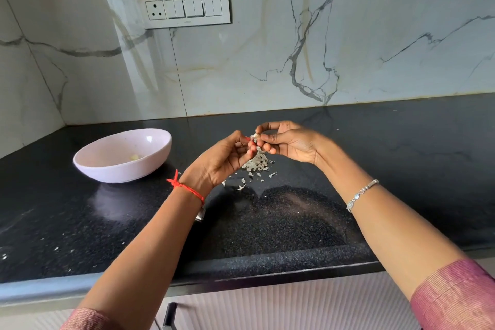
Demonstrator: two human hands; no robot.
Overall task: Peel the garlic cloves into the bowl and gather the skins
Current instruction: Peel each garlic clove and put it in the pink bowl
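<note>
A small garlic clove point(254, 137) is held above the black counter point(375, 147), pinched between the fingertips of my left hand point(222, 159) and my right hand point(288, 143). A strip of papery skin point(259, 153) hangs down from it. Below the hands lies a pile of white garlic skins point(257, 165), with loose flakes scattered toward the front. To the left stands a pale pink bowl point(107, 166) holding one peeled clove point(134, 157).
A marble wall with a switch panel point(184, 8) rises behind the counter and turns a corner at the left. The counter's front edge point(241, 273) runs above a white ribbed cabinet with a black handle point(168, 316). A small metal object point(201, 214) peeks out under my left wrist.
</note>
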